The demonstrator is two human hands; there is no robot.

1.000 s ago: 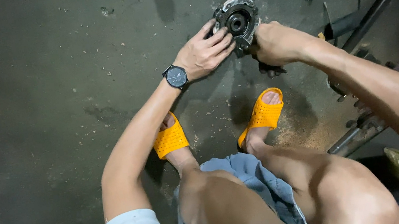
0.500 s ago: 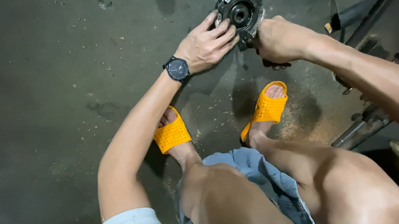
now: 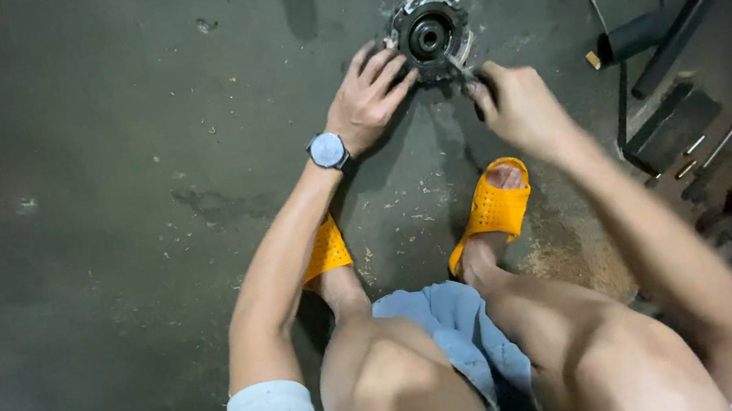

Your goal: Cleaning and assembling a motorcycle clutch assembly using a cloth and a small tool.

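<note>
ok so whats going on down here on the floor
A person crouches on a concrete floor in orange sandals, working on a round metal part. The left hand steadies its rim while the right hand holds a slim tool against it. More tools lie to the right.

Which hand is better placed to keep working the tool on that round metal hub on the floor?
Right, probably. The right hand grips a thin dark tool whose tip meets the round grey metal hub. The left hand, wearing a dark wristwatch, lies spread against the hub's side, bracing it.
</note>
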